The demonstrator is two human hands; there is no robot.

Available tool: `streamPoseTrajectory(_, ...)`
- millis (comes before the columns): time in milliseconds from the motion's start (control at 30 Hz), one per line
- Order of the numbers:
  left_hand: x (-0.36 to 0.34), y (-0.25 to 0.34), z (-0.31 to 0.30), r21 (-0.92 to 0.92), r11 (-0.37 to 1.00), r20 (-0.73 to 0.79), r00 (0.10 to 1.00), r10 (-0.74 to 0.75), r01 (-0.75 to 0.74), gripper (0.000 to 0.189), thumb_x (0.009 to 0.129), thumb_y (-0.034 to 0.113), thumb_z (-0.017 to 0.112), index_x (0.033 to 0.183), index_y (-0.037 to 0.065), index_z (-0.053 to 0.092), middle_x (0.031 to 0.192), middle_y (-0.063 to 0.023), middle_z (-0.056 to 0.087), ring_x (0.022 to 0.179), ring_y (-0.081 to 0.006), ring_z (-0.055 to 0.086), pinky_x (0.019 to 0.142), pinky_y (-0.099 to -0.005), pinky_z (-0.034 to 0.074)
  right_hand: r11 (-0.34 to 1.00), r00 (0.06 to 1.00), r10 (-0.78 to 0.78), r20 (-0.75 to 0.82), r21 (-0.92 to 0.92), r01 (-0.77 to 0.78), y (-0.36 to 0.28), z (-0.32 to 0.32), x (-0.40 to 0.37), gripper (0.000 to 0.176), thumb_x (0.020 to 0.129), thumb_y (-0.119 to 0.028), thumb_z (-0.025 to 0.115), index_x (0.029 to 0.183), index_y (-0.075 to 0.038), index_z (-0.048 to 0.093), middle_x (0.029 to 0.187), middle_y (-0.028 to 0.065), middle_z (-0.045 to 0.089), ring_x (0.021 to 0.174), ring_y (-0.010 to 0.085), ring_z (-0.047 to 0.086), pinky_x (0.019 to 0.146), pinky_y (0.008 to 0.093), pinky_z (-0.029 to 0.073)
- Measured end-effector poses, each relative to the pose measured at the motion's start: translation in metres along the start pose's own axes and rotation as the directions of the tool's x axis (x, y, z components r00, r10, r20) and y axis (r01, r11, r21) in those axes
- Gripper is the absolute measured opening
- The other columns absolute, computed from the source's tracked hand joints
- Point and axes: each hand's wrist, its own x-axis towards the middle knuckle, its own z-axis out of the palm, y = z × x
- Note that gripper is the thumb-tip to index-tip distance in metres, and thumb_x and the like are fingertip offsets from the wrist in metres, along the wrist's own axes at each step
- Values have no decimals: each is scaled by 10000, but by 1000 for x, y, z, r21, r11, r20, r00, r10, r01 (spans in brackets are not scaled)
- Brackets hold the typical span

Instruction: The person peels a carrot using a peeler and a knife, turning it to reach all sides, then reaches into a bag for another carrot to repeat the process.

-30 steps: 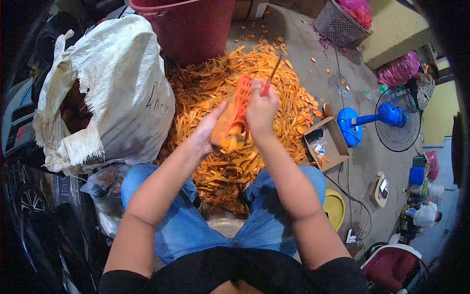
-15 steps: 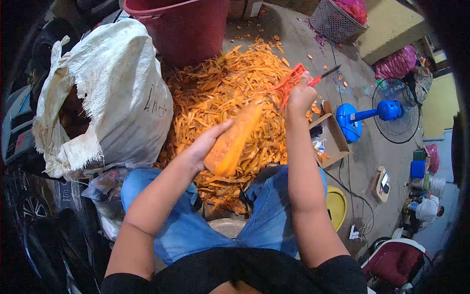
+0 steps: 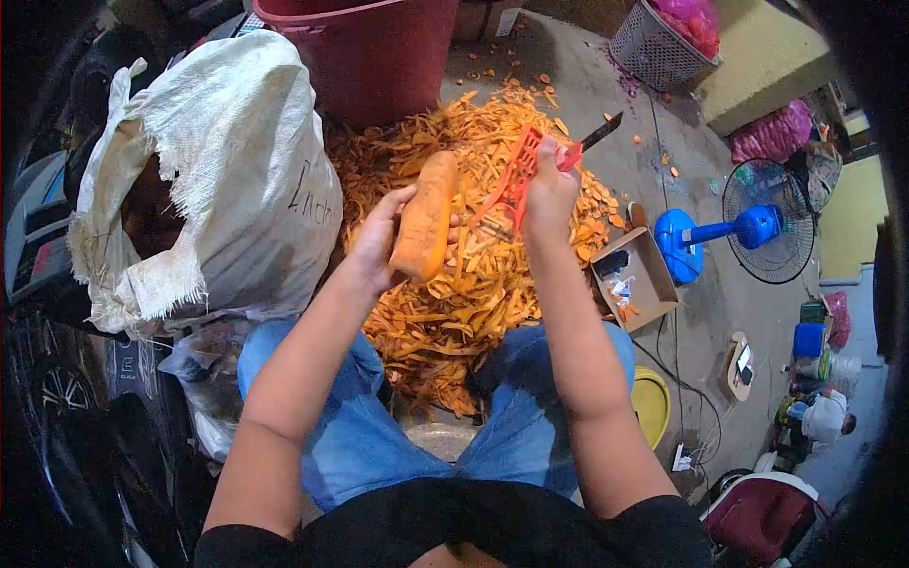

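My left hand is wrapped round a thick orange carrot, its fingers behind it. Brownish skin shows on the side facing me, while its right side is brighter orange. In my right hand is a red peeler with a slotted frame, clear of the carrot and to its right. A dark knife-like blade juts out past the same fist; its handle is hidden. Below both hands spreads a large heap of orange peelings, between and beyond my knees.
A white woven sack stands at the left, with a red tub behind the heap. To the right are a cardboard tray, a blue fan and cables on the floor. A person is far right.
The carrot has swung left and been turned, so browner skin faces me. The peeler has come off its far end and moved slightly left and nearer.
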Motion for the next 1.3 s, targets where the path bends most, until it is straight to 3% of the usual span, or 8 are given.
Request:
streamPoseTrajectory(167, 21, -23, -5, -48, 999, -122, 992, -21, 15, 446, 814, 413, 330, 1063, 51, 406, 920, -117, 532, 730, -212, 557, 635, -341, 474, 992, 983, -62, 172, 115, 42, -1, 17, -29, 232, 814, -219, 459, 712, -12, 481, 572, -7, 408, 538, 79, 362, 502, 237, 318)
streamPoseTrajectory(200, 21, -25, -1, 2, 1000, -163, 987, 2, -2, 428, 822, 418, 306, 1041, 71, 432, 899, -97, 542, 729, -196, 553, 642, -337, 468, 998, 981, -41, 189, -29, 47, -4, 16, -35, 250, 818, -235, 449, 713, -10, 480, 562, 12, 428, 533, 92, 375, 497, 249, 329)
streamPoseTrajectory(333, 24, -34, 4, 34, 999, -244, 970, 10, -2, 415, 850, 396, 223, 1037, 95, 439, 913, -68, 542, 775, -176, 545, 682, -334, 456, 975, 952, -142, 272, -129, 183, -13, 18, -49, 256, 821, -232, 434, 721, -1, 480, 529, 59, 440, 479, 130, 380, 469, 276, 339)
streamPoseTrajectory(467, 28, -37, 5, 71, 996, -222, 973, 60, -45, 385, 869, 329, 191, 1056, 76, 412, 937, -78, 529, 808, -179, 539, 708, -322, 449, 981, 965, -172, 198, -56, 187, -3, 21, -50, 257, 818, -219, 436, 689, 0, 469, 503, 92, 434, 449, 153, 367, 448, 296, 326)
streamPoseTrajectory(833, 20, -33, 17, 123, 989, -185, 977, 103, -81, 369, 861, 331, 230, 1045, 69, 415, 905, -78, 537, 751, -173, 553, 643, -317, 469, 939, 978, -106, 177, -306, 157, -3, 19, -42, 283, 798, -197, 457, 602, 6, 422, 471, 105, 401, 427, 182, 341, 432, 325, 303)
streamPoseTrajectory(1167, 11, -35, 30, 229, 973, -234, 971, 40, 15, 378, 850, 354, 265, 964, 56, 467, 780, -70, 557, 645, -171, 560, 553, -297, 469, 944, 987, -141, 74, -289, 156, 12, 13, -21, 258, 798, -188, 446, 626, 5, 457, 483, 110, 433, 437, 195, 406, 444, 326, 328)
streamPoseTrajectory(1233, 7, -38, 31, 300, 952, -242, 970, 15, 60, 386, 844, 367, 278, 941, 50, 476, 750, -70, 557, 617, -171, 559, 536, -291, 467, 889, 994, -110, 2, -447, 99, 4, 1, -6, 245, 794, -186, 444, 649, 8, 480, 504, 127, 457, 454, 227, 428, 459, 335, 341)
streamPoseTrajectory(1300, 2, -38, 31, 306, 947, -181, 983, -36, 91, 396, 836, 386, 295, 901, 45, 486, 706, -68, 553, 587, -166, 554, 519, -280, 461, 862, 972, -234, 14, -459, 214, 14, -2, -1, 249, 792, -190, 442, 653, 11, 488, 514, 139, 464, 459, 256, 434, 468, 340, 345)
